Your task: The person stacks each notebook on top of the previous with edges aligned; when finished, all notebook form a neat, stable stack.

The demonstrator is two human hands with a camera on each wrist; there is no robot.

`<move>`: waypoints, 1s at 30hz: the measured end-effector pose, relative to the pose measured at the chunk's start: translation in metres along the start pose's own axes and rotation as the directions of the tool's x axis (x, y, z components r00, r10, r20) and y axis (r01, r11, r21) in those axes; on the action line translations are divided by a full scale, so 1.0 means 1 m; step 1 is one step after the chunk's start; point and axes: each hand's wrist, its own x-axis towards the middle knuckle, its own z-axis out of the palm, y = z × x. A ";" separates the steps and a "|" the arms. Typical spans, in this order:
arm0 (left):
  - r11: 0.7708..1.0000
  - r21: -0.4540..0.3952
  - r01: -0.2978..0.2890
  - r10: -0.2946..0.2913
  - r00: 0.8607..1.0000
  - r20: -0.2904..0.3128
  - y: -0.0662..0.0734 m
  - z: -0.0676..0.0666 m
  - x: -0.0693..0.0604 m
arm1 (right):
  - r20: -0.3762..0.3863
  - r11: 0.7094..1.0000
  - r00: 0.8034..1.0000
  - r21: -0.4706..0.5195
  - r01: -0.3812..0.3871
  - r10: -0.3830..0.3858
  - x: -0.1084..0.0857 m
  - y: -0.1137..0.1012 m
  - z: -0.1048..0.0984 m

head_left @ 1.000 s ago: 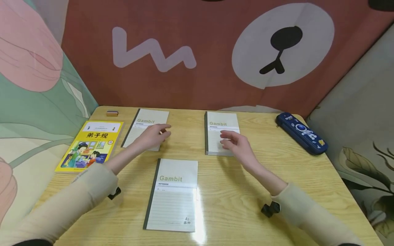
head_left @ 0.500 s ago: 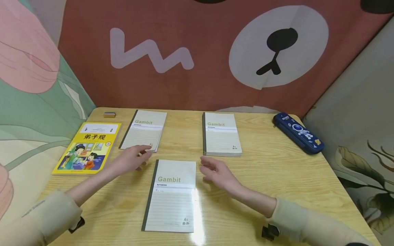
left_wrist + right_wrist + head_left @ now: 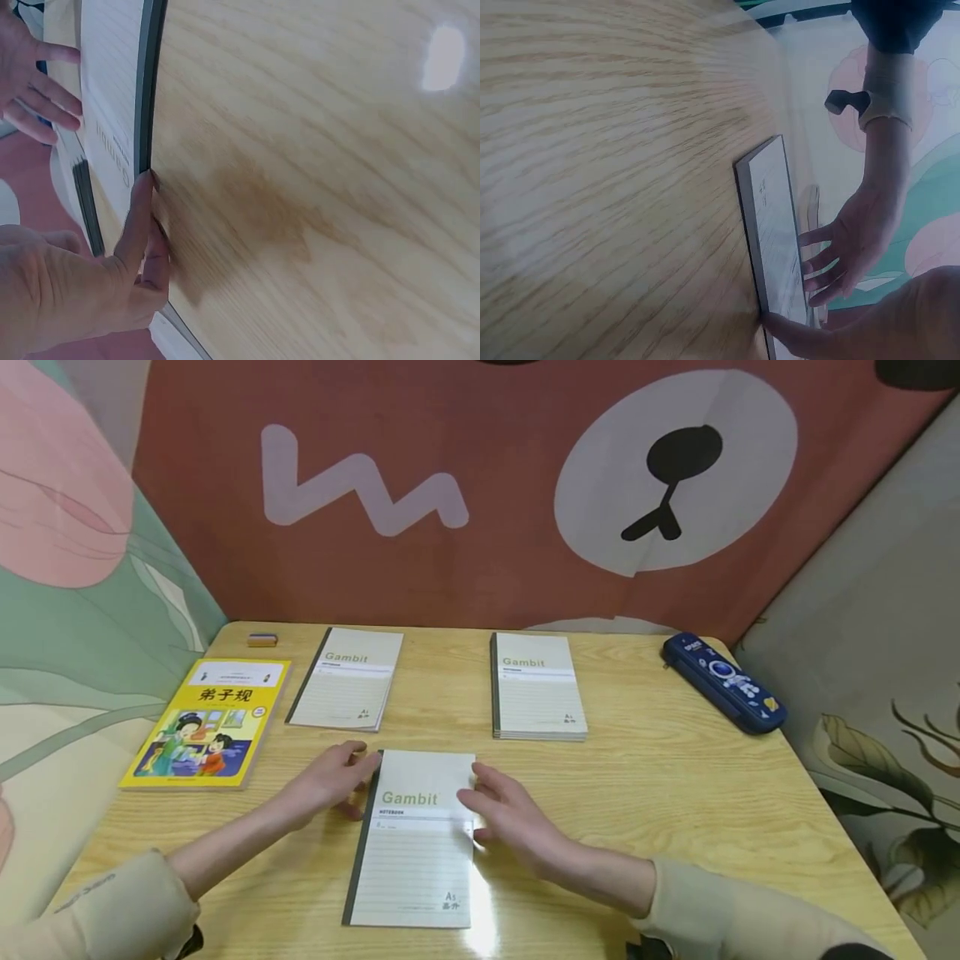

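Note:
A white Gambit notebook [image 3: 408, 868] with a dark spine lies flat at the near middle of the table. My left hand [image 3: 330, 785] is at the upper part of its spine; in the left wrist view the thumb [image 3: 137, 206] touches the spine edge. On the opposite side, my right hand [image 3: 517, 822] reaches the right edge, its thumb tip over the cover in the head view. The right wrist view has the right thumb [image 3: 791, 334] against the notebook's side. Neither hand is curled round it. Some fingertips are hidden behind the edges.
Behind stand a stack of Gambit notebooks [image 3: 538, 693] on the right and another Gambit notebook pile [image 3: 345, 685] on the left. A yellow picture-cover book [image 3: 206, 727] and a small eraser-like block [image 3: 262, 640] are at far left. A blue astronaut pencil case [image 3: 723, 683] lies far right.
Both hands have drawn back from the two rear notebook piles toward the near notebook. They now flank its upper part, touching its edges. The notebooks stay where they were.

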 end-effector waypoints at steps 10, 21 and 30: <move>1.000 -0.012 0.006 -0.006 0.999 0.034 -0.004 0.002 0.003 | -0.027 0.992 0.998 0.112 -0.056 0.059 0.010 0.000 -0.003; 0.982 0.003 -0.188 0.187 0.980 0.070 0.004 -0.009 0.003 | 0.030 0.992 0.999 0.123 -0.019 0.015 0.019 -0.003 -0.015; 0.980 -0.099 -0.171 0.182 0.977 0.116 0.019 -0.014 0.006 | 0.055 0.997 0.998 0.075 -0.014 0.010 0.028 -0.015 -0.031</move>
